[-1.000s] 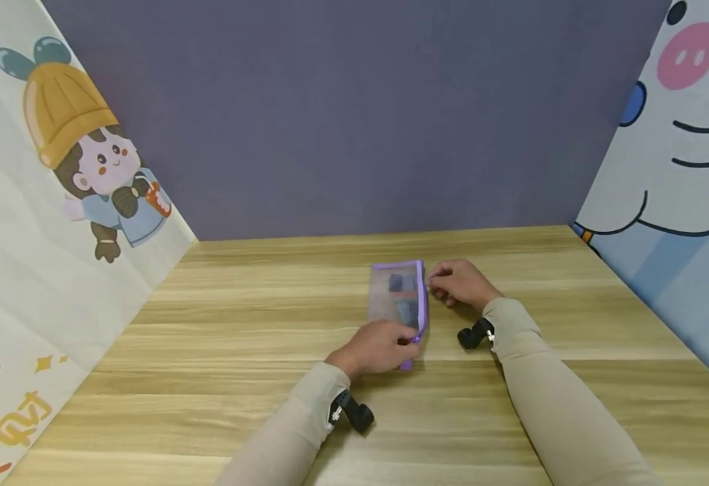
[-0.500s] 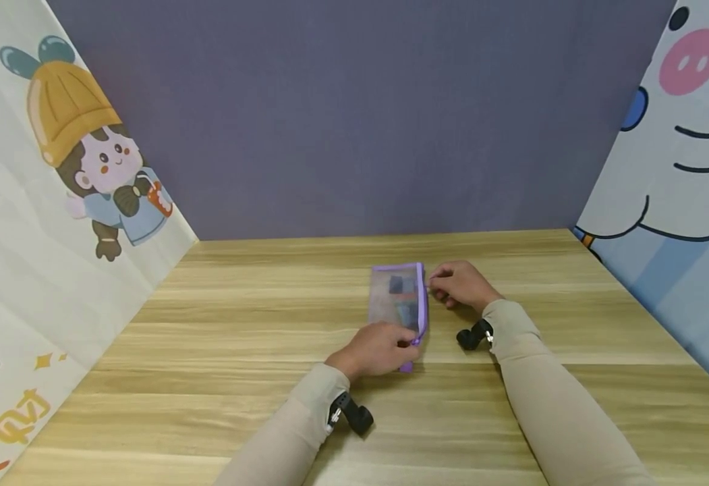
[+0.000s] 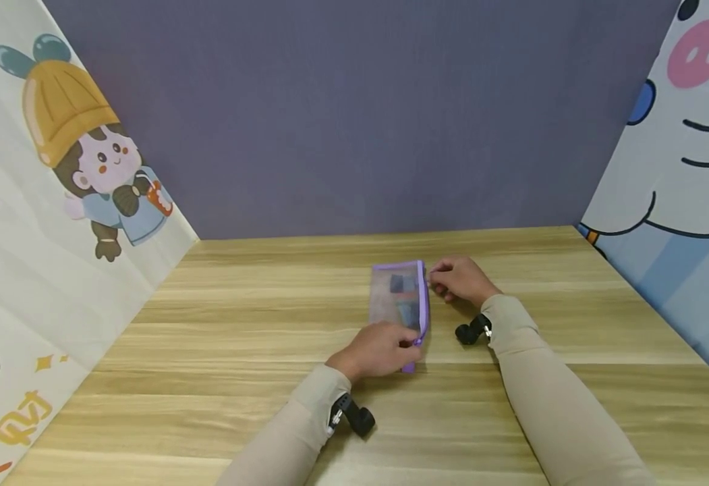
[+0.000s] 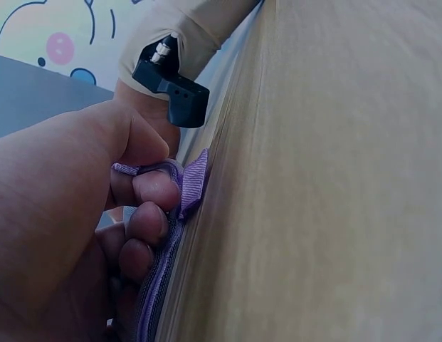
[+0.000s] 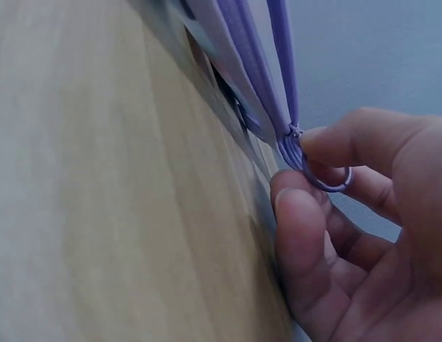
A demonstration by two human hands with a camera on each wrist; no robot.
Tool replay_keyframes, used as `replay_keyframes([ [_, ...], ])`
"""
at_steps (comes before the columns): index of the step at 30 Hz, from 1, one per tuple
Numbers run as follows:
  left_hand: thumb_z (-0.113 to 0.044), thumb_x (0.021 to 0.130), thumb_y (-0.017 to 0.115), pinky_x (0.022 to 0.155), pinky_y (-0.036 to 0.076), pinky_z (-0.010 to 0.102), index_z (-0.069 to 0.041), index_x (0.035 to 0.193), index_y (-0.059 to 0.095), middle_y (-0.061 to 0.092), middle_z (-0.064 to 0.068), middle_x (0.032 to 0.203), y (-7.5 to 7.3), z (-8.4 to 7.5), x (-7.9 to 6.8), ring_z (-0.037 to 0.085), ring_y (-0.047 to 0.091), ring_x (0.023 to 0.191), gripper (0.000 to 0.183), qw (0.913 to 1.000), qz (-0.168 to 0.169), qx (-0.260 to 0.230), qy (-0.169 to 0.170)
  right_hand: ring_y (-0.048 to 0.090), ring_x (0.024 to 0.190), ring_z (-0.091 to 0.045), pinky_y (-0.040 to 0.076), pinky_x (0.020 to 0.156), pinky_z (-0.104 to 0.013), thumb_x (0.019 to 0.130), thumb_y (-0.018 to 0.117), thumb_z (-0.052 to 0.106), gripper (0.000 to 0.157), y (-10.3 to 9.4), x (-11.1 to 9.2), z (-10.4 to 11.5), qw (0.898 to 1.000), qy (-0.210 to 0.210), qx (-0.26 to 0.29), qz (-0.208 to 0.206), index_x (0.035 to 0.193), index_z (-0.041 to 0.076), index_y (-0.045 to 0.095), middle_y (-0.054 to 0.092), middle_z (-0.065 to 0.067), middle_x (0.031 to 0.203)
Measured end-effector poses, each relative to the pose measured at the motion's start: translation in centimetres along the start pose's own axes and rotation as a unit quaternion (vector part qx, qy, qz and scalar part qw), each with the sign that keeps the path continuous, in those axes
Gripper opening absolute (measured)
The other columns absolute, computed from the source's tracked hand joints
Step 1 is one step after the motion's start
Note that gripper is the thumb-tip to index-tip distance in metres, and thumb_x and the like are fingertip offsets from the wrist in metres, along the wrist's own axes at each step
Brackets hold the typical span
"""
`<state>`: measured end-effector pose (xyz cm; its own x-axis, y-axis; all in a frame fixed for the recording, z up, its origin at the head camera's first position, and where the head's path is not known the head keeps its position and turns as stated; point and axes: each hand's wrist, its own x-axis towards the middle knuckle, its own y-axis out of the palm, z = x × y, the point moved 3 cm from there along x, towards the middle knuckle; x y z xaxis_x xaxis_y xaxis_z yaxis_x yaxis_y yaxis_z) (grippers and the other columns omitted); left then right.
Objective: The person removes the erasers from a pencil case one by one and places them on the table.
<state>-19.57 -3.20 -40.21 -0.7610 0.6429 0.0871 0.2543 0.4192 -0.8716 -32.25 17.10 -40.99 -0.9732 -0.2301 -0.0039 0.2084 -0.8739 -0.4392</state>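
A see-through zip pouch [image 3: 384,297] with purple trim lies on the wooden table, dark and coloured shapes showing through its side. Its purple zip edge faces right. My left hand [image 3: 378,347] grips the near end of that edge; in the left wrist view, its fingers curl around the purple zip tape [image 4: 158,285] beside a ribbed purple tab [image 4: 194,184]. On the far side, my right hand [image 3: 460,278] is at the zip's upper part. In the right wrist view, its thumb and fingers pinch the zip pull [image 5: 327,182], a purple ring, where the two zip edges meet.
The wooden table [image 3: 239,351] extends around the pouch. A grey-purple panel [image 3: 354,121] stands behind it, with cartoon-printed sheets on the left [image 3: 26,236] and right [image 3: 682,223]. Each sleeved wrist wears a small black camera [image 3: 354,415].
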Motion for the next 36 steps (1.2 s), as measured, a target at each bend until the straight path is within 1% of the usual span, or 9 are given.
replay_keyframes([
  [6,-0.028,0.093,0.058,0.050,0.034,0.023,-0.022,0.064,0.040,0.039,-0.011,0.056,-0.05,-0.05,-0.01,0.006,0.042,0.054,0.034,1.0000,0.000,0.007,0.002,0.063,0.067,-0.020,0.056,0.056,-0.033,0.095,0.066,0.016,0.020,0.00,0.05,0.02,1.000,0.005,0.006,-0.016,0.105,-0.002,0.069,0.067,-0.015,0.080],
  [9,-0.028,0.093,0.058,0.050,0.034,0.022,-0.022,0.064,0.040,0.039,-0.011,0.056,0.00,-0.01,-0.03,0.006,0.042,0.055,0.034,0.9999,-0.003,0.011,0.005,0.063,0.066,-0.020,0.056,0.056,-0.033,0.095,0.067,0.015,0.021,0.08,-0.03,0.11,1.000,0.000,0.006,-0.021,0.106,-0.002,0.069,0.067,-0.016,0.081],
  [15,-0.028,0.093,0.058,0.050,0.033,0.022,-0.023,0.065,0.040,0.038,-0.012,0.056,0.18,0.05,-0.03,0.005,0.041,0.054,0.034,0.9999,-0.003,0.008,0.009,0.062,0.063,-0.021,0.056,0.057,-0.034,0.096,0.065,0.015,0.022,0.00,-0.36,0.24,0.999,-0.008,-0.008,-0.031,0.108,-0.003,0.068,0.066,-0.017,0.081],
  [20,-0.028,0.093,0.058,0.050,0.033,0.022,-0.023,0.065,0.040,0.037,-0.012,0.056,0.11,-0.04,-0.09,0.005,0.041,0.054,0.034,0.9999,-0.007,0.011,0.010,0.063,0.064,-0.021,0.056,0.057,-0.034,0.096,0.066,0.017,0.023,-0.04,-0.41,0.40,0.999,-0.009,-0.020,-0.037,0.110,-0.001,0.069,0.066,-0.015,0.079],
  [29,-0.028,0.093,0.058,0.050,0.033,0.022,-0.023,0.065,0.040,0.037,-0.012,0.057,0.01,-0.10,0.15,0.005,0.041,0.054,0.034,0.9994,-0.013,0.028,0.015,0.061,0.063,-0.021,0.056,0.058,-0.034,0.097,0.066,0.020,0.024,-0.26,-0.11,0.33,0.999,-0.007,-0.026,-0.033,0.109,0.000,0.068,0.064,-0.013,0.077],
  [36,-0.029,0.094,0.058,0.051,0.034,0.021,-0.022,0.066,0.041,0.040,-0.012,0.058,0.16,0.04,0.12,0.004,0.042,0.055,0.034,0.9998,-0.002,0.019,0.006,0.062,0.065,-0.022,0.056,0.059,-0.035,0.097,0.065,0.019,0.021,-0.17,0.38,0.15,0.999,-0.006,-0.022,-0.023,0.107,0.001,0.069,0.065,-0.013,0.078],
])
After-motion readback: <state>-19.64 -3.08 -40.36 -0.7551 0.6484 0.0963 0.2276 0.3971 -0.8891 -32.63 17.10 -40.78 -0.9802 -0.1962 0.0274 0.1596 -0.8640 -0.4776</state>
